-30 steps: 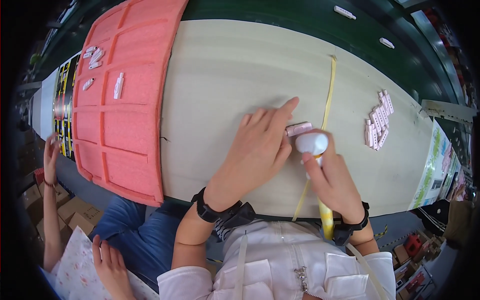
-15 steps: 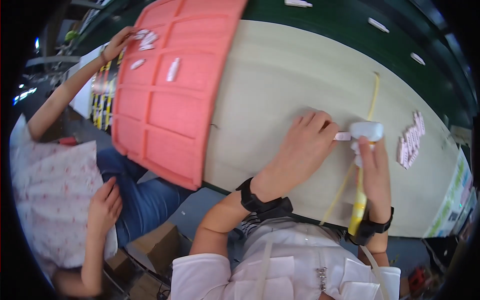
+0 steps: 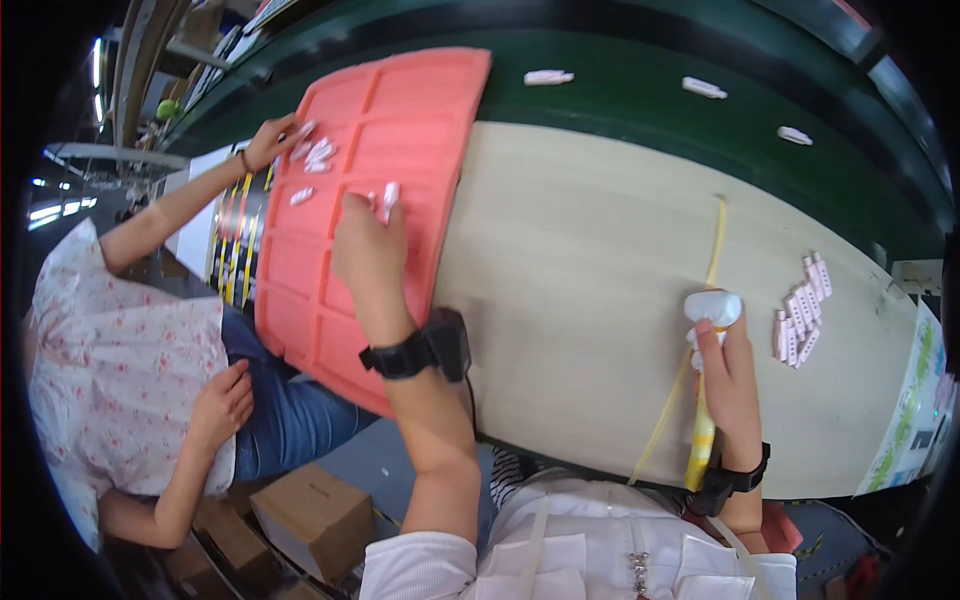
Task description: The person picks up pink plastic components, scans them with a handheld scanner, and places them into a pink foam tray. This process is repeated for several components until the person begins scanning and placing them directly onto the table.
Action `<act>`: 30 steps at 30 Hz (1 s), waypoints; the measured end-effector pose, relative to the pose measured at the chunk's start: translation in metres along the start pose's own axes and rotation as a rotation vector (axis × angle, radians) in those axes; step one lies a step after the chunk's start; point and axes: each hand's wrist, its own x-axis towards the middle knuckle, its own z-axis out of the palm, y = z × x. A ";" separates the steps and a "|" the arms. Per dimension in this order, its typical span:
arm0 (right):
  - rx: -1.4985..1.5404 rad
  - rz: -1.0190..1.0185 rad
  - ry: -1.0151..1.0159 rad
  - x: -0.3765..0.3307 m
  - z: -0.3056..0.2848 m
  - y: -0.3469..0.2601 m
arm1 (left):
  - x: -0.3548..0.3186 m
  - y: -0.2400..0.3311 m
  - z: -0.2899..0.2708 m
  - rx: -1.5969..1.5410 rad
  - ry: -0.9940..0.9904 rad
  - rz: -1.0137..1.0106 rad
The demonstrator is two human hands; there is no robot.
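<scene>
My left hand (image 3: 370, 250) is over the pink-red divided tray (image 3: 345, 268), thumb and fingers closed around a small pale pink stick-shaped piece (image 3: 391, 196). Another such piece is partly hidden beside those fingertips. My right hand (image 3: 730, 375) grips a yellow-handled tool (image 3: 701, 445) with a white, cloth-like bulky head (image 3: 713, 307), held above the pale tabletop. To the right of that hand lies a group of pale pink pieces (image 3: 801, 312), side by side on the table.
A co-worker's hand (image 3: 268, 143) reaches to several pieces (image 3: 318, 155) in the tray's far left. Three pieces, one of them a pink stick (image 3: 704, 88), lie on the green belt (image 3: 620, 100). A yellow cord (image 3: 660, 425) crosses the pale table (image 3: 570, 300). Cardboard boxes (image 3: 312, 515) stand below left.
My left hand has gone from beside the white tool head leftward to the tray, carrying a pink piece. My right hand still grips the tool. The whole view has shifted somewhat.
</scene>
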 end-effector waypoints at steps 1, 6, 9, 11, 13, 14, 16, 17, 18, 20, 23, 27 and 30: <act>-0.002 -0.005 0.029 0.003 -0.003 0.000 | 0.002 0.019 -0.003 -0.065 -0.028 0.054; 0.063 -0.010 -0.011 0.005 -0.016 0.002 | 0.036 0.110 0.027 -0.358 -0.011 0.523; 0.113 0.036 -0.037 0.003 -0.022 0.004 | 0.073 0.140 0.092 -0.408 0.120 0.794; 0.158 0.073 -0.070 0.007 -0.026 0.013 | 0.086 0.151 0.121 -0.317 0.086 0.852; 0.184 -0.004 -0.045 0.014 -0.030 0.019 | 0.087 0.158 0.125 -0.191 -0.029 0.778; 0.196 0.008 -0.054 0.012 -0.032 0.017 | 0.084 0.159 0.122 -0.177 -0.050 0.767; 0.217 -0.011 -0.062 0.007 -0.033 0.015 | 0.079 0.153 0.112 -0.157 -0.044 0.763; 0.207 0.006 -0.079 0.004 -0.031 0.016 | 0.076 0.148 0.107 -0.155 -0.019 0.772; 0.196 0.023 -0.097 0.003 -0.029 0.016 | 0.072 0.145 0.103 -0.185 -0.005 0.765; 0.199 0.012 -0.067 0.005 -0.039 0.015 | 0.053 0.161 0.092 -0.290 -0.029 0.778; 0.150 0.043 -0.076 0.003 -0.037 0.011 | 0.018 0.164 0.048 -0.402 -0.127 0.740; 0.079 -0.087 -0.040 0.010 -0.032 0.026 | -0.021 0.155 0.017 -0.472 -0.211 0.768; 0.083 -0.110 -0.014 0.013 -0.030 0.028 | -0.042 0.149 0.007 -0.526 -0.276 0.758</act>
